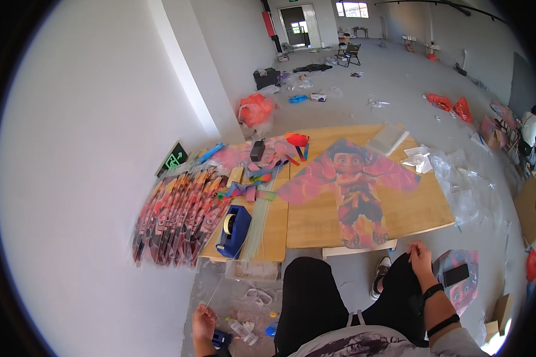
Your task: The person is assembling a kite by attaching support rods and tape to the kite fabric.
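A pink kite (354, 190) with a cartoon figure printed on it lies flat on the wooden table (423, 211) in front of me. My left hand (203, 321) is low at the left, beside my black-trousered knee, and pinches the end of a thin pale rod (220, 285) that slants up toward the table's corner. My right hand (420, 254) rests on my right knee just below the table's front edge, its fingers curled together; I see nothing in it.
On the table's left part stand a blue tape dispenser (232, 229), a bundle of thin rods (259, 220), coloured strips (250, 187) and a stack of folded kites (178, 217). Clear plastic bags (417, 157) lie at the far right. A phone (457, 275) lies on a kite on the floor.
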{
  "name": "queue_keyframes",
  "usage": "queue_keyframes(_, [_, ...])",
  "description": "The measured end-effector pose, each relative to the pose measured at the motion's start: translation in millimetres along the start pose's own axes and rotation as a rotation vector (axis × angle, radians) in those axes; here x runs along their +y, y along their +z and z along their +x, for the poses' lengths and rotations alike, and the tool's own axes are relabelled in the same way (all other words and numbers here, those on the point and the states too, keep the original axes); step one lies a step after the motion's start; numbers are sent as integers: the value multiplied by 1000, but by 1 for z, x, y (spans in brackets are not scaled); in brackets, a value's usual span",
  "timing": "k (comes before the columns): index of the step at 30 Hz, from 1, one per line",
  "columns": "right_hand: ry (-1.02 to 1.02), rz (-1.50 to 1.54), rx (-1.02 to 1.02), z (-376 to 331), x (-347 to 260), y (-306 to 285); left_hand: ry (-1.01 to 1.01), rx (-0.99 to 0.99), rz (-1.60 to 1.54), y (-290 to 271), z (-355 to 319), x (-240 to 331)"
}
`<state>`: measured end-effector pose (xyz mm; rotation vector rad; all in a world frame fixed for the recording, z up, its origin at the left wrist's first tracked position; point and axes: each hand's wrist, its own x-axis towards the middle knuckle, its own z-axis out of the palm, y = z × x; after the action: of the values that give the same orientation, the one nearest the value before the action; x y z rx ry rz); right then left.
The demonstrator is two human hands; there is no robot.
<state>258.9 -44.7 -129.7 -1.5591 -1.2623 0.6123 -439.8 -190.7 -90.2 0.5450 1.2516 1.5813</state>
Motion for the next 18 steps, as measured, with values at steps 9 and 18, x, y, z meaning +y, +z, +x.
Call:
queue_keyframes(9, [68, 72, -569, -18, -101, 30, -1, -472, 0, 78, -66, 22])
queue_keyframes(18, [172, 738, -917, -62, -186, 80, -67, -994, 380, 263, -30, -40])
